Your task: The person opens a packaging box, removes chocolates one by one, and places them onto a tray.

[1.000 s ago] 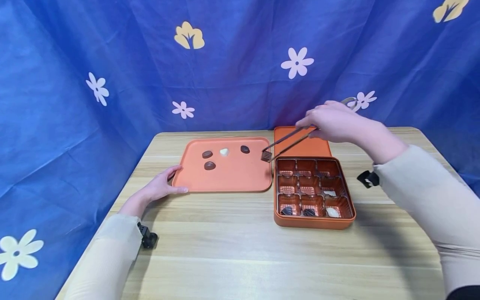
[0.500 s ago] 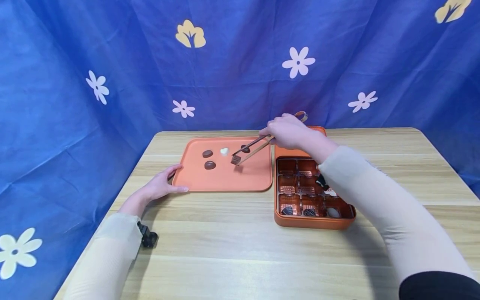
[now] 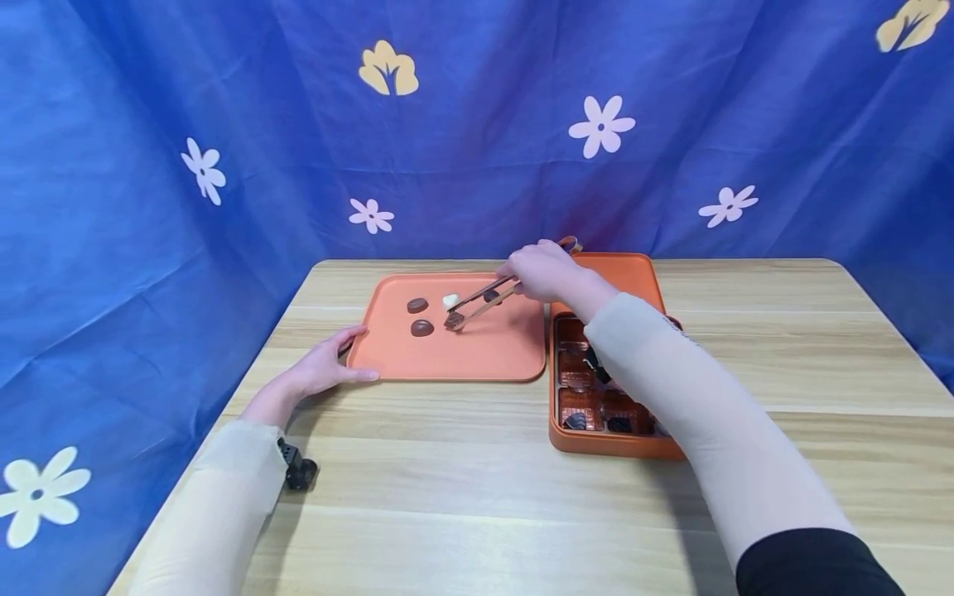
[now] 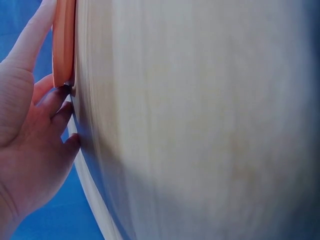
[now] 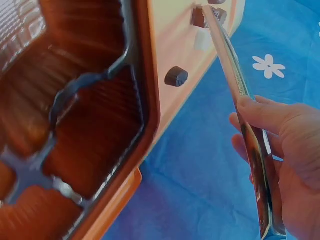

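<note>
Chocolate [image 3: 454,321], square and dark, sits between the tips of metal tongs [image 5: 232,75] above or on the orange tray [image 3: 477,362]. White piece [image 3: 450,301] just behind it. Two brown pieces [image 3: 417,305] [image 3: 421,328] to its left, dark piece [image 3: 491,295] to its right.

Right hand [image 3: 542,269]: fingers and thumb closed on the tong arms, which are squeezed nearly together. Left hand [image 3: 328,364]: thumb and fingers spread wide about the tray's near left corner, touching it.

Handling, by judgement: chocolate light, firm, likely brittle at edges; smooth faces could slip or twist in thin tips and would soften with warmth. Best hold: two flat opposite sides, low down, light squeeze. Tongs springy, stiff enough. Tray probably light, easily shifted; rim is the place to steady it.

Hard to make out: whether the chocolate touches the tray; too small to settle. Right sleeve covers much of the box [image 3: 619,445], hiding its right-hand compartments. Left wrist view catches only the tray's corner. Right wrist view cuts off the topmost piece.
</note>
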Demonstrator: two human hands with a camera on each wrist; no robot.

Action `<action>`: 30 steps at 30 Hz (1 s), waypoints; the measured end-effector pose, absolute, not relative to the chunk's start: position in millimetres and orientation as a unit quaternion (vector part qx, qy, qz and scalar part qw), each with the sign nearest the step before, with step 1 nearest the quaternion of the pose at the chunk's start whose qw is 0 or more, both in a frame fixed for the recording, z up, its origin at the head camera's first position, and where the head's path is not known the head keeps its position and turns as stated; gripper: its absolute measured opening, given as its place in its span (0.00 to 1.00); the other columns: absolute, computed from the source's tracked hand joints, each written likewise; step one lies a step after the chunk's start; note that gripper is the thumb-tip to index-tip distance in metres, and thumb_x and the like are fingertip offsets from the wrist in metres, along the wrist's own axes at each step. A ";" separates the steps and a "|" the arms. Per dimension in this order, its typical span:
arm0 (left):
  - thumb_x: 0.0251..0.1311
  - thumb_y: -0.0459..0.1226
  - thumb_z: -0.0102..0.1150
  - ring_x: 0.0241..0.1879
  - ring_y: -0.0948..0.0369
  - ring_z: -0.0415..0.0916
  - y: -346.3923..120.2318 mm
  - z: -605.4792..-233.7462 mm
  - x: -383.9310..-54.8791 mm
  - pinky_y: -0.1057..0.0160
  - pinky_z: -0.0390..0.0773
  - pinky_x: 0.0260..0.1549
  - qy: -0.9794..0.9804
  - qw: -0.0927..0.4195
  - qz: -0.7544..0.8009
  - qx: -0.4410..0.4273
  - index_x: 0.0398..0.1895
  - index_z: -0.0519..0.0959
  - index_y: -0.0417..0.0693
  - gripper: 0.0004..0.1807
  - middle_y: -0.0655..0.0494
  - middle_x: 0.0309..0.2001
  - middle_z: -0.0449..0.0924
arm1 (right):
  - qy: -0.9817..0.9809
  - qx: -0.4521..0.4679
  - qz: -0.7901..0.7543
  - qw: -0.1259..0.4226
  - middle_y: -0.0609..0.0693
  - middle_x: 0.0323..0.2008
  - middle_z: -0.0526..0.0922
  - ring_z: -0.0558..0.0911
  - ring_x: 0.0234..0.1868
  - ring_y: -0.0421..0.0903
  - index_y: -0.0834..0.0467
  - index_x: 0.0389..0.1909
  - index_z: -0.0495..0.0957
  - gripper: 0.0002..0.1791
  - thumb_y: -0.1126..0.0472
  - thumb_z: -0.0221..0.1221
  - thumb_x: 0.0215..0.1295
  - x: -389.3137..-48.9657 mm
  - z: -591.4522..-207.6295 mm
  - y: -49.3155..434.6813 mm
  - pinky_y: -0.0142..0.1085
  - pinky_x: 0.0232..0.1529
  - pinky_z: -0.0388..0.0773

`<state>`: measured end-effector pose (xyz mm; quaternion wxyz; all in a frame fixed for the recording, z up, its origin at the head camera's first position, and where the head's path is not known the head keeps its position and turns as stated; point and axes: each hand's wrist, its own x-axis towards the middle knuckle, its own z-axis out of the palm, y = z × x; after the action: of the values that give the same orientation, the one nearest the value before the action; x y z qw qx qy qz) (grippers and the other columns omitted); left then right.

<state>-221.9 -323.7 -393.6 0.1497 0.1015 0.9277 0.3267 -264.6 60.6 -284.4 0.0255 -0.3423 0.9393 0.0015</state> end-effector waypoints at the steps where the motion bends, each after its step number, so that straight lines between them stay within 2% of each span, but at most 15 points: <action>1: 0.51 0.50 0.73 0.72 0.39 0.44 -322.9 -393.8 -221.9 0.40 0.50 0.67 0.927 0.149 0.328 0.102 0.75 0.51 0.37 0.56 0.31 0.73 0.48 | 0.940 -0.339 0.000 0.030 0.49 0.48 0.84 0.79 0.51 0.50 0.50 0.56 0.81 0.18 0.63 0.62 0.65 -265.8 -285.7 59.8 0.48 0.52 0.69; 9: 0.51 0.48 0.73 0.71 0.38 0.45 -320.0 -394.0 -221.5 0.40 0.51 0.66 0.923 0.146 0.338 0.108 0.74 0.52 0.36 0.54 0.31 0.72 0.49 | 0.946 -0.320 -0.007 0.055 0.48 0.47 0.84 0.79 0.50 0.50 0.48 0.55 0.81 0.17 0.62 0.62 0.66 -270.5 -289.6 57.6 0.48 0.52 0.70; 14: 0.51 0.49 0.73 0.72 0.39 0.44 -320.5 -395.1 -221.5 0.40 0.50 0.67 0.923 0.149 0.339 0.105 0.74 0.52 0.36 0.55 0.31 0.73 0.49 | 0.948 -0.312 -0.005 0.069 0.49 0.52 0.82 0.78 0.54 0.50 0.48 0.60 0.79 0.21 0.60 0.62 0.66 -269.8 -289.8 59.3 0.47 0.56 0.69; 19: 0.50 0.50 0.73 0.72 0.39 0.44 -321.5 -396.3 -221.9 0.40 0.50 0.67 0.923 0.152 0.339 0.103 0.75 0.51 0.36 0.56 0.32 0.73 0.48 | 0.948 -0.312 -0.023 0.065 0.49 0.54 0.82 0.78 0.54 0.51 0.47 0.61 0.78 0.22 0.58 0.62 0.66 -267.4 -285.6 69.8 0.46 0.53 0.71; 22: 0.50 0.50 0.74 0.72 0.39 0.44 -322.3 -397.0 -223.1 0.40 0.50 0.67 0.923 0.152 0.338 0.104 0.75 0.51 0.36 0.56 0.32 0.73 0.48 | 0.943 -0.325 -0.043 0.056 0.49 0.51 0.83 0.80 0.50 0.50 0.47 0.59 0.79 0.21 0.59 0.64 0.64 -263.0 -278.2 83.5 0.46 0.48 0.73; 24: 0.50 0.50 0.74 0.72 0.39 0.43 -323.0 -396.8 -223.9 0.40 0.49 0.67 0.924 0.151 0.337 0.104 0.75 0.51 0.37 0.56 0.32 0.73 0.47 | 0.937 -0.340 -0.057 0.050 0.48 0.44 0.85 0.81 0.43 0.48 0.47 0.58 0.80 0.21 0.58 0.65 0.63 -258.8 -273.9 96.0 0.45 0.42 0.74; 27: 0.49 0.50 0.74 0.72 0.39 0.43 -323.8 -395.9 -224.7 0.40 0.49 0.67 0.924 0.151 0.334 0.104 0.75 0.51 0.37 0.57 0.32 0.73 0.47 | 0.925 -0.361 -0.094 0.066 0.44 0.34 0.84 0.78 0.31 0.44 0.50 0.56 0.81 0.20 0.59 0.66 0.62 -249.5 -268.1 118.1 0.42 0.35 0.72; 30: 0.50 0.50 0.74 0.72 0.39 0.43 -324.4 -394.9 -224.1 0.40 0.49 0.67 0.924 0.153 0.335 0.102 0.75 0.51 0.38 0.57 0.32 0.73 0.46 | 0.907 -0.379 -0.148 0.105 0.46 0.35 0.84 0.78 0.30 0.42 0.57 0.54 0.82 0.20 0.63 0.67 0.60 -240.4 -265.3 141.6 0.40 0.35 0.73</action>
<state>-224.1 -324.4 -394.9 0.1528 0.1018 0.9243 0.3346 -240.4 141.6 -265.3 0.1048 -0.3791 0.9074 -0.1481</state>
